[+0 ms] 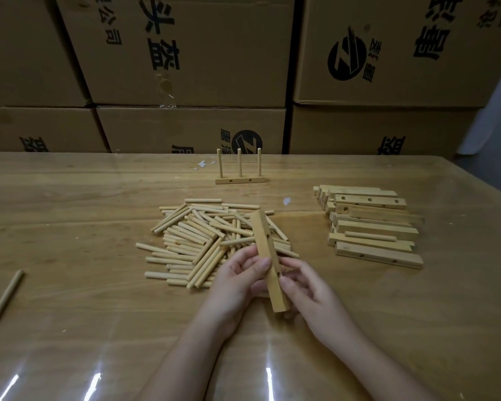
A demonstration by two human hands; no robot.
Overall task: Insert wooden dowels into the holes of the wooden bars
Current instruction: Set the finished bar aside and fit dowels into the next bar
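Note:
Both hands hold one wooden bar (265,241) with holes along its side, lifted over the near edge of the dowel pile (211,238). My left hand (237,282) grips the bar's middle from the left, thumb on top. From the right, my right hand (307,287) pinches the bar lower down. The bar points away from me and carries no dowels. Several bars lie stacked at the right (370,227). A finished bar with three upright dowels (240,172) stands at the back.
A single dowel (6,296) lies alone at the far left of the glossy wooden table (84,328). Stacked cardboard boxes (185,68) form a wall right behind the table's far edge. Small white scraps (287,201) lie on the table.

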